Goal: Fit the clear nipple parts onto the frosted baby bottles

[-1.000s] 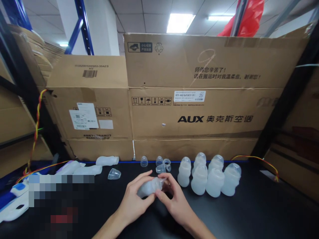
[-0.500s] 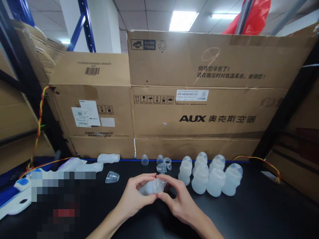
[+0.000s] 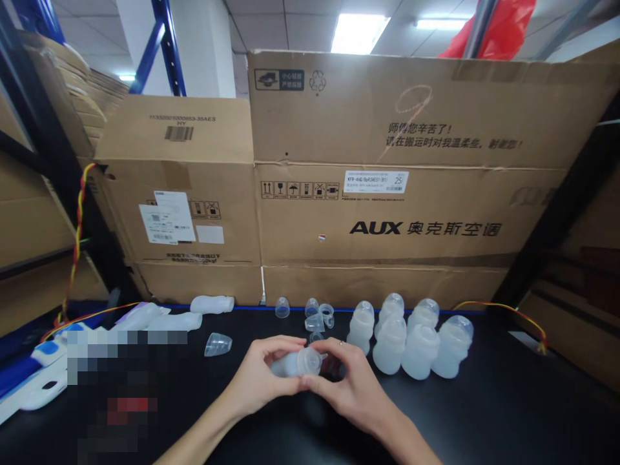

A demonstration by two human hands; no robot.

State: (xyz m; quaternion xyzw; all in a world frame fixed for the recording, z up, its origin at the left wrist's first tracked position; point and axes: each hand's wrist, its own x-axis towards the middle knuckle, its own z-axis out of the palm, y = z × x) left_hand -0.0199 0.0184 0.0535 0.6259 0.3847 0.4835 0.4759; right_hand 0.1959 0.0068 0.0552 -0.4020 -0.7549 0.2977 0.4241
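Note:
Above the black tabletop, a frosted baby bottle (image 3: pixel 287 366) lies tilted on its side between my hands. My left hand (image 3: pixel 256 381) is closed around its body, with the thumb below and the fingers over the top. A translucent ring collar with a teat (image 3: pixel 310 361) is on the bottle's right end. My right hand (image 3: pixel 356 387) grips that end, its thumb under the collar and its fingers curled above; some fingertips are hidden. Just behind the hands are a small clear part (image 3: pixel 316 337) and a clear cap (image 3: pixel 314 323).
Several capped bottles (image 3: pixel 390 345) stand on the right. A clear tapered cover (image 3: pixel 218 345) lies to the left, and a domed cap (image 3: pixel 282 308) stands at the back. Uncapped bottles (image 3: pixel 212 304) lie at the back left. Cardboard (image 3: pixel 378 258) walls off the back.
The bottle's collar end has turned more towards me, and my right fingers have shifted around it. The view has moved slightly; the other things stay in place.

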